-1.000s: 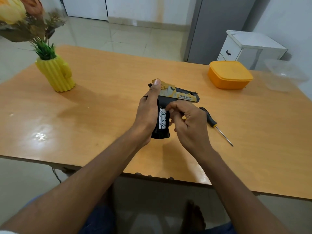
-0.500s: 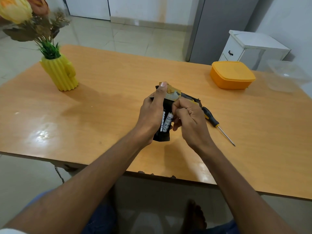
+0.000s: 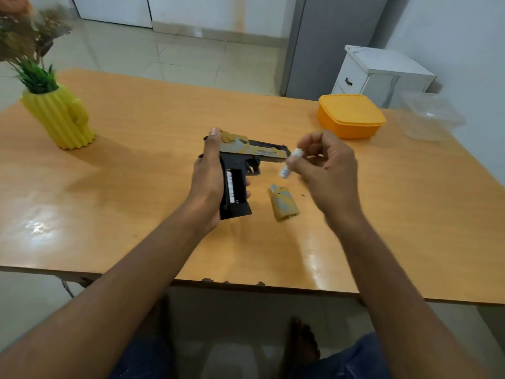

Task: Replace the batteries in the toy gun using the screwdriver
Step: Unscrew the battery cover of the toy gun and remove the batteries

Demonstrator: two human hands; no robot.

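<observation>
Battery (image 3: 290,163) pinched in right hand (image 3: 325,170), beside toy gun (image 3: 240,170).

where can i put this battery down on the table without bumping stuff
The widest bare stretch of table lies between the yellow vase and the left hand. The near right corner, below the right hand, is also bare. It is crowded around the toy gun, the loose cover and toward the orange box.

- We take this for a home, likely a dining or kitchen area: glossy tiled floor (image 3: 169,58) and white doors behind.
- We see a wooden table (image 3: 136,160) bearing a yellow cactus-shaped vase (image 3: 58,119), an orange lidded food container (image 3: 351,114), and a white bedside cabinet (image 3: 382,75).
</observation>
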